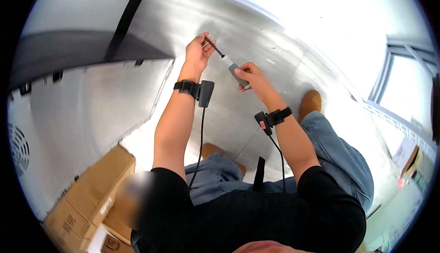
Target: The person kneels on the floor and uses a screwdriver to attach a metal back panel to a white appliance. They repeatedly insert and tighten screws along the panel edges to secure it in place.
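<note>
My right hand [253, 79] is wrapped round the thick grey handle of a screwdriver [236, 72], which has a pale collar and a thin dark shaft. The shaft slants away and to the left, toward my left hand [199, 53]. There, my fingertips close about the far end of the shaft, partly hiding the tip. Whether a small bit or screw sits at that end is too small to tell. Both hands hold the tool in the air above the grey floor [220, 129].
Black straps with small boxes and cables are on both wrists. A large pale metal cabinet [110, 101] stands at the left, with cardboard boxes [87, 198] near its base. My shoes [310, 101] and jeans are below. A window [403, 76] is at the far right.
</note>
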The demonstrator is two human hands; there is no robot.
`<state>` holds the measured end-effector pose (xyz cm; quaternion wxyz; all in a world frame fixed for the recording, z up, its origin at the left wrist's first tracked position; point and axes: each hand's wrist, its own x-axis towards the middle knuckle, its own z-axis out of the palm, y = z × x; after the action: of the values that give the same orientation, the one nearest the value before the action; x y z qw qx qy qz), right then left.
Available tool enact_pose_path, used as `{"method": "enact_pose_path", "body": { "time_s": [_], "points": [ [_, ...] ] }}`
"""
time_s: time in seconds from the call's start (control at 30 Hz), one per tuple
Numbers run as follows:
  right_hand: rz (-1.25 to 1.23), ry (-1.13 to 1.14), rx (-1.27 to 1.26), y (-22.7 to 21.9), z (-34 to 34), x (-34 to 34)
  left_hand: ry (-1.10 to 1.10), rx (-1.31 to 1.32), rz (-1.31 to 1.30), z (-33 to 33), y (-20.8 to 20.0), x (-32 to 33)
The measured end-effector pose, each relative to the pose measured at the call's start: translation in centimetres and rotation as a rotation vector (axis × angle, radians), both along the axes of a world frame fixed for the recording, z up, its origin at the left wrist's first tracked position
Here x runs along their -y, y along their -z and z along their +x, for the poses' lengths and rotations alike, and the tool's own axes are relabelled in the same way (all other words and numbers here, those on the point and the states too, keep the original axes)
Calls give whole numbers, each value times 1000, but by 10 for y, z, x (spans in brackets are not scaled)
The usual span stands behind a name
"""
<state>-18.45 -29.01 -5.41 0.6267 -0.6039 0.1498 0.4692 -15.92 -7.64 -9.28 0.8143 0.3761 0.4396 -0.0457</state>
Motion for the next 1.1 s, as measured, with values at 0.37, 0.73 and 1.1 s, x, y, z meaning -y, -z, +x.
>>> {"method": "enact_pose_path", "body": {
  "time_s": [0.37,0.73,1.1],
  "points": [
    [85,737,372,-49,56,144,600,312,282,169,-87,181],
    [-27,966,379,-52,76,210,1008,491,1304,278,-28,282],
    [38,911,408,-52,77,203,880,418,1006,266,-36,267]
  ]
}}
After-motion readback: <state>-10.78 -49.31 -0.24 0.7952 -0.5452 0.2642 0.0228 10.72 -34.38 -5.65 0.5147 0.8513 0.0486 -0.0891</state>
